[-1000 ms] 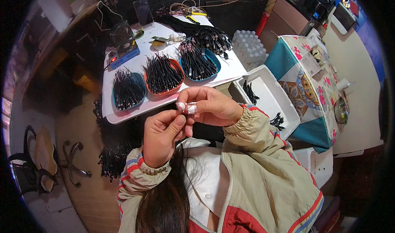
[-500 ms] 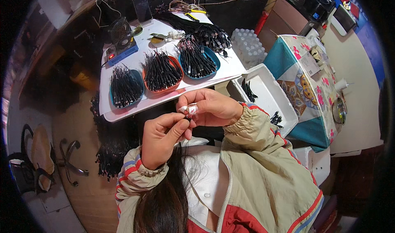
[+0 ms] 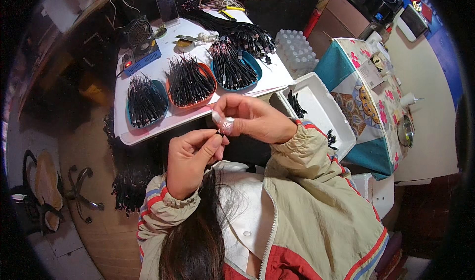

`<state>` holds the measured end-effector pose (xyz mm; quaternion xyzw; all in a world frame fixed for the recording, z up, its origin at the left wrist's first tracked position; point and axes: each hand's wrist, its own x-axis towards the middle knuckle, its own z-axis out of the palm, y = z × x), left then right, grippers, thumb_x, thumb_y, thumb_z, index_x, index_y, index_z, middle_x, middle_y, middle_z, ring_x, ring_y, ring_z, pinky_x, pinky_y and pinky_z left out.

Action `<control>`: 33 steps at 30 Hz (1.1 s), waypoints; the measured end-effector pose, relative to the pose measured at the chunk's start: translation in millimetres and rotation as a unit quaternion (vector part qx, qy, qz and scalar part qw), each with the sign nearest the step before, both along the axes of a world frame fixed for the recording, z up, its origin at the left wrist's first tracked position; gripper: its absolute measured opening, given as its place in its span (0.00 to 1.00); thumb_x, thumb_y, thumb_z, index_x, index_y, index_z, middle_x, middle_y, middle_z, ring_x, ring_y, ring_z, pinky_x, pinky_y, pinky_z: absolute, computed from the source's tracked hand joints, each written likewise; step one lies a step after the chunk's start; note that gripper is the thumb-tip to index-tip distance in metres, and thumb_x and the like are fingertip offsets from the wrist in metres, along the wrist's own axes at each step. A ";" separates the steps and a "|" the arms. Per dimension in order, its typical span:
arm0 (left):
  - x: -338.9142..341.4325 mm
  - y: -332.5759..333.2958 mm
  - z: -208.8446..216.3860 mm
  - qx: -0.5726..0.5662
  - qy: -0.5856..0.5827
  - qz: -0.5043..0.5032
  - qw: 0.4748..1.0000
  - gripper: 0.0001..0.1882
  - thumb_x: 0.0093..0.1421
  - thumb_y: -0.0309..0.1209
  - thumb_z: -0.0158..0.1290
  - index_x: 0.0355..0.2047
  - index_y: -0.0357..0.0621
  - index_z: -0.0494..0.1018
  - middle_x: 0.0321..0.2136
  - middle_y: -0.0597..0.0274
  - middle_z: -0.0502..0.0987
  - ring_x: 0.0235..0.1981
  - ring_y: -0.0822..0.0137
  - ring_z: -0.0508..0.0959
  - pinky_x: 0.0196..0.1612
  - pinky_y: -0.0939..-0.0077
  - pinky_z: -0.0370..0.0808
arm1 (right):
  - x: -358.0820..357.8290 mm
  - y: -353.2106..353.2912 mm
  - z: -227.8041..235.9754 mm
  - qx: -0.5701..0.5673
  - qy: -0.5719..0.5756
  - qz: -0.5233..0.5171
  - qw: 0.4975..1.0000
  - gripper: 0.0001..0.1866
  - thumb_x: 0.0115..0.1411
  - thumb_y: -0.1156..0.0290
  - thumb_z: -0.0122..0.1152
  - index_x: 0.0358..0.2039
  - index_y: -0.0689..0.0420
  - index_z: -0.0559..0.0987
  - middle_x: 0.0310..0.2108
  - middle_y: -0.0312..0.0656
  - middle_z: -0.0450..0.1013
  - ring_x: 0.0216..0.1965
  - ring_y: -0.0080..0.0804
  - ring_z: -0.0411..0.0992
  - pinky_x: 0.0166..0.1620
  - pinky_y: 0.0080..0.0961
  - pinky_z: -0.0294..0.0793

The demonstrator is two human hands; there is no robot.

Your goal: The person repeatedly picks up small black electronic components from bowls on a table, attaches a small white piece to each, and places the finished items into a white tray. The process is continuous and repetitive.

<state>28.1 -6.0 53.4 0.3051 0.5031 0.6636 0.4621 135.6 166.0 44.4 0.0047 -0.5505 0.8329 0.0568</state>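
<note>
My left hand [image 3: 190,156] is closed in a pinch on a short black cable, whose body is mostly hidden behind the fingers. Thin reddish wires [image 3: 221,131] stick up from its end. Over these wires bends my right hand [image 3: 260,122], its thumb and forefinger tips wrapped in white; they close at the wires, though the exact contact is too small to see clearly. Both hands meet in front of my chest, just off the near edge of the white table [image 3: 166,130].
Black cables fill a teal tray [image 3: 165,94], an orange tray [image 3: 210,74] and a blue tray [image 3: 251,62]. A blue device with a red light [image 3: 143,61] and a small fan [image 3: 140,32] stand at left. At right are a white foam box [image 3: 341,119] holding cables and a cloth-covered table [image 3: 341,65].
Both hands have shifted slightly left and up. My right thumb and forefinger have changed their position around the wires, while my left hand keeps its pinch. The whole view has shifted a little.
</note>
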 end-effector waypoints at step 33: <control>-17.3 -1.5 3.1 -0.073 -0.033 -0.167 0.983 0.10 0.62 0.29 0.56 0.34 0.32 0.77 0.19 0.70 0.72 0.19 0.82 0.66 0.21 0.87 0.59 | 28.6 -1.1 29.6 0.604 0.265 -0.175 0.731 0.15 0.42 0.75 0.72 0.33 0.59 0.80 0.32 0.39 0.72 0.33 0.35 0.71 0.33 0.27 0.72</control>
